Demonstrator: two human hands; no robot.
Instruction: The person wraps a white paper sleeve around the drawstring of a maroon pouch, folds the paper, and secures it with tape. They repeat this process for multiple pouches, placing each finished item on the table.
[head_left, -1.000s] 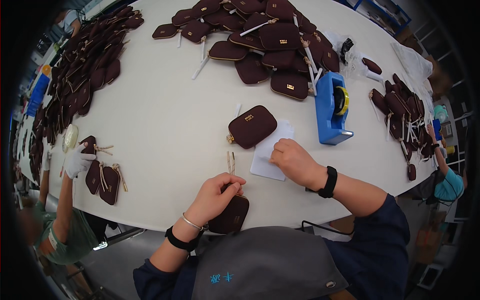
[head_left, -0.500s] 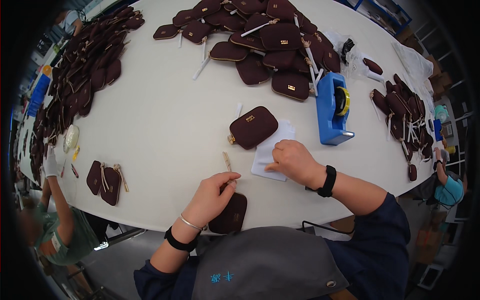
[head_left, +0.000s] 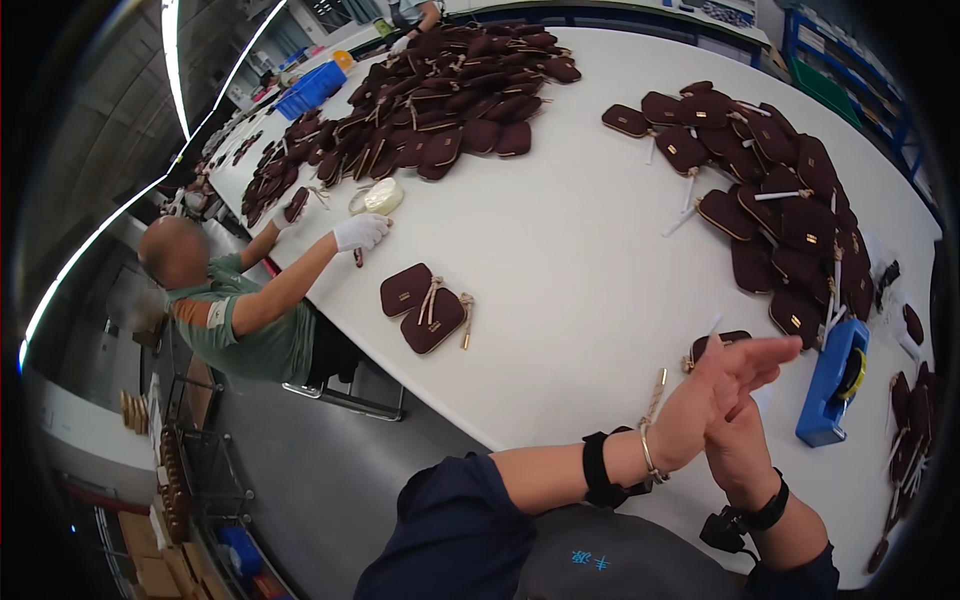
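Observation:
My left hand (head_left: 695,405) and my right hand (head_left: 738,450) are raised together in front of me and overlap. The left hand's fingers are stretched out to the right, with nothing seen in them. My right hand lies against it, its fingers mostly hidden. Just beyond them a dark maroon zip pouch (head_left: 735,337) lies on the table, partly covered by the hands. A beige cord with a gold-coloured end (head_left: 657,392) sticks out beside my left wrist. The pouch it may belong to is hidden.
A blue tape dispenser (head_left: 822,400) stands right of my hands. Pouches pile up at the far right (head_left: 790,215) and far left (head_left: 440,100). Two corded pouches (head_left: 433,322) lie on the left. A co-worker's gloved hand (head_left: 362,232) is at the table edge, near a tape roll (head_left: 383,196).
The view has swung to the left. My hands, apart before over the cord and a white cloth-like sheet, have lifted and come together.

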